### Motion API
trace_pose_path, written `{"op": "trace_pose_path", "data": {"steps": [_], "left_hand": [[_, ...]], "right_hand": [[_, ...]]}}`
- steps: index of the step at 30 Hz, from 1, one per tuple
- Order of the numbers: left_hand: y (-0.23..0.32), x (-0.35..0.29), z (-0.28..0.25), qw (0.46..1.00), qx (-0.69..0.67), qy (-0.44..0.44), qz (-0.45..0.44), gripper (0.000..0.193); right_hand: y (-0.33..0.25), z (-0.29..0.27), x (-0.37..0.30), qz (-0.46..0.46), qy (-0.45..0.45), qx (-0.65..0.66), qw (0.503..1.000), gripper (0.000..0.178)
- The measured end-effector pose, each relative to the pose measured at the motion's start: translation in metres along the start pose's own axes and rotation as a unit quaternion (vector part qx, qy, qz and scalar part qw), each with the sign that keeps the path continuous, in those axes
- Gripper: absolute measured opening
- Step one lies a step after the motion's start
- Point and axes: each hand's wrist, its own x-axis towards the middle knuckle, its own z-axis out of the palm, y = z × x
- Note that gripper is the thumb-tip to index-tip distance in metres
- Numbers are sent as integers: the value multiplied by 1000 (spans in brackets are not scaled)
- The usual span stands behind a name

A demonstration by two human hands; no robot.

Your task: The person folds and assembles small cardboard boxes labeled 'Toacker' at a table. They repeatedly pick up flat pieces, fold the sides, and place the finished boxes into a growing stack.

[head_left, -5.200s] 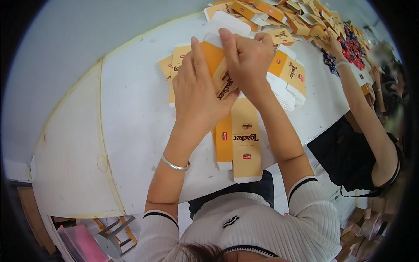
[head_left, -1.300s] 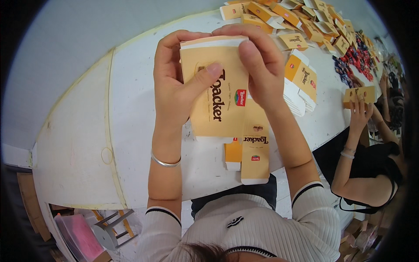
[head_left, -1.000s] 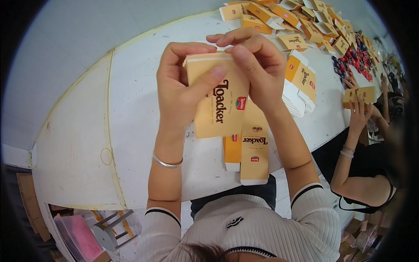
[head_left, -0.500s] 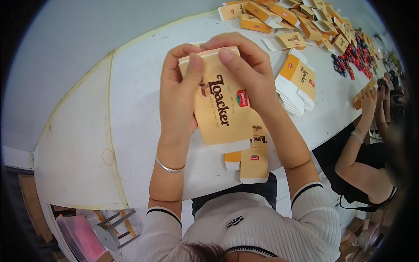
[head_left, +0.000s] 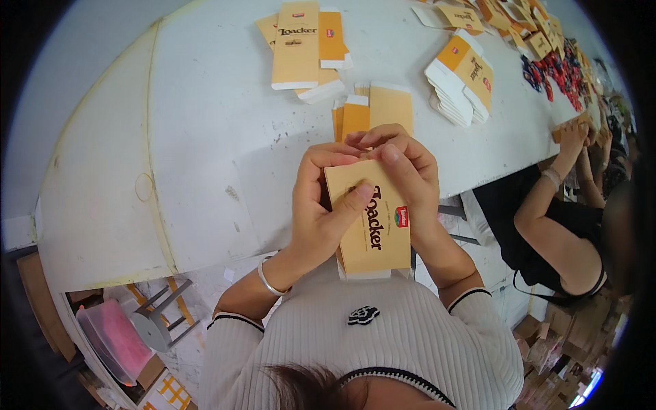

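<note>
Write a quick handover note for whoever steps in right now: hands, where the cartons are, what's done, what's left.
Left hand and right hand both grip one orange carton held near the chest, fingers at its top end.
Two flat cartons lie on the white table just ahead; folded ones sit farther back, a flat stack to the right.
Carton's body is formed; top end looks unfinished.

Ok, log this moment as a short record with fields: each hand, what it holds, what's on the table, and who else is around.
left hand: grips the orange carton's left side, thumb across its front
right hand: pinches the carton's top edge
held item: orange carton, raised close to the chest
white table: flat carton blanks, a fanned stack of blanks
nearby: a co-worker's arm at the table's right end
</note>
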Motion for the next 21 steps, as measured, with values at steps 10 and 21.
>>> {"op": "trace_pose_path", "data": {"steps": [10, 21], "left_hand": [[0, -8, -15, 996, -17, 78, -35, 24], [-19, -6, -17, 882, 459, -99, 33, 47]], "right_hand": [[-21, -17, -24, 187, -178, -126, 958, 69], [-49, -88, 85, -65, -107, -544, 829, 35]]}}
